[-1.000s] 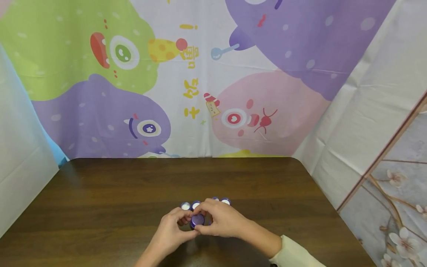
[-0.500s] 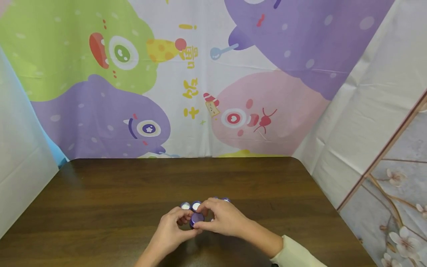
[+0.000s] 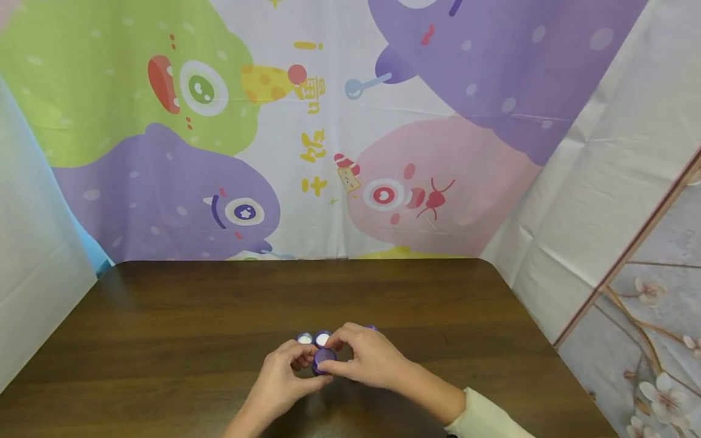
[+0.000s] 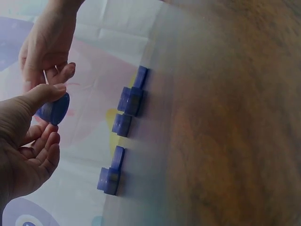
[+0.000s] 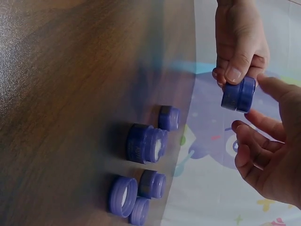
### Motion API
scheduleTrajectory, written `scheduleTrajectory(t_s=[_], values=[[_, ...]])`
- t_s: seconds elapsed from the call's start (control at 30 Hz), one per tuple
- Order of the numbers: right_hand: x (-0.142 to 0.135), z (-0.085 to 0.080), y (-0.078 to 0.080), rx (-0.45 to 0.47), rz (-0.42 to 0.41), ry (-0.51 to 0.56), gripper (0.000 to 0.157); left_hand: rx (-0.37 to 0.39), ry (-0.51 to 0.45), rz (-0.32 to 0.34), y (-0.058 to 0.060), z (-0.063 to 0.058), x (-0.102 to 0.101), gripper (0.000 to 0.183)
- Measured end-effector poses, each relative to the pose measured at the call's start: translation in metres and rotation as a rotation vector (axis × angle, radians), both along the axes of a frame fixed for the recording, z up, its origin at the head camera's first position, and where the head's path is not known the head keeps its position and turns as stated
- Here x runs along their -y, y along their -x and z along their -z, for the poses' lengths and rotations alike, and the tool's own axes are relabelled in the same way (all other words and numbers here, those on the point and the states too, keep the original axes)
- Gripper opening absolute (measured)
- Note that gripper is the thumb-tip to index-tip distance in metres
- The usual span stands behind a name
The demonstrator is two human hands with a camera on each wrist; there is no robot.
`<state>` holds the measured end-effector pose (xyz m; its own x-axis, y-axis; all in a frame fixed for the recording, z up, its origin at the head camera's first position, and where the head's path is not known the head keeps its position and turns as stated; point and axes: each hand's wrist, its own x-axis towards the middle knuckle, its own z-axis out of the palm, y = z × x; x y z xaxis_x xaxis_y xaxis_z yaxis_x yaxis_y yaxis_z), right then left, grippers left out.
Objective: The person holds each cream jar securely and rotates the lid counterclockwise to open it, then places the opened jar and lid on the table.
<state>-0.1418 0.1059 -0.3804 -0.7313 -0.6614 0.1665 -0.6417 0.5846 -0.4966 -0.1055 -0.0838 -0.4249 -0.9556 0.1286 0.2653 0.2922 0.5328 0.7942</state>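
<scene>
My left hand [image 3: 280,375] holds a small purple cream jar [image 5: 229,96] above the table, gripping its body between thumb and fingers. A purple lid [image 3: 324,358] sits on top of the jar. Coming in from the other side, my right hand [image 3: 364,358] pinches the lid's edge with thumb and index finger, its other fingers loosely curled beneath. In the right wrist view, a larger open jar [image 5: 137,145] and smaller ones with threaded necks [image 5: 149,183] stand on the table past the hands. An upturned wide lid [image 5: 123,197] with a white liner lies near them.
The dark wooden table [image 3: 164,322] carries the jars and lids in a loose row just beyond both hands; my right hand hides some of them in the head view. A printed cartoon curtain [image 3: 334,231] hangs at the table's far edge.
My right thumb has shifted slightly up across the lid, and the right hand now covers more of the jars behind it. The left hand and the jar stay nearly in place.
</scene>
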Motion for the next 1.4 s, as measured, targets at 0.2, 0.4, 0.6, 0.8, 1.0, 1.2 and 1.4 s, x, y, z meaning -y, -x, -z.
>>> scheduleTrajectory(t_s=[0.2, 0.4, 0.6, 0.8, 1.0, 1.2, 1.4], values=[[-0.0005, 0.0009, 0.0013, -0.021, -0.025, -0.058, 0.031, -0.001, -0.002, 0.015, -0.0006, 0.0010, -0.0013, 0.032], [-0.0021, -0.0007, 0.0006, -0.010, -0.046, -0.071, 0.035, 0.009, -0.008, 0.009, -0.0001, 0.0027, -0.0017, 0.033], [-0.0029, -0.0014, 0.0003, -0.028, 0.020, -0.051, 0.033, 0.003, -0.016, -0.002, 0.0006, 0.0023, -0.0024, 0.032], [-0.0031, -0.0021, 0.0010, -0.024, -0.065, -0.070, 0.032, -0.015, -0.017, 0.007, 0.0002, 0.0037, -0.0025, 0.033], [-0.0036, -0.0032, -0.0009, 0.002, -0.044, -0.026, 0.037, -0.036, -0.033, -0.009, 0.0002, 0.0026, -0.0030, 0.032], [-0.0029, -0.0036, -0.0016, -0.006, 0.009, -0.005, 0.032, -0.027, -0.046, -0.013, -0.0008, -0.0003, -0.0036, 0.033], [-0.0020, -0.0028, -0.0019, 0.003, -0.070, -0.052, 0.037, -0.027, -0.044, -0.019, -0.0012, 0.0004, -0.0035, 0.034]])
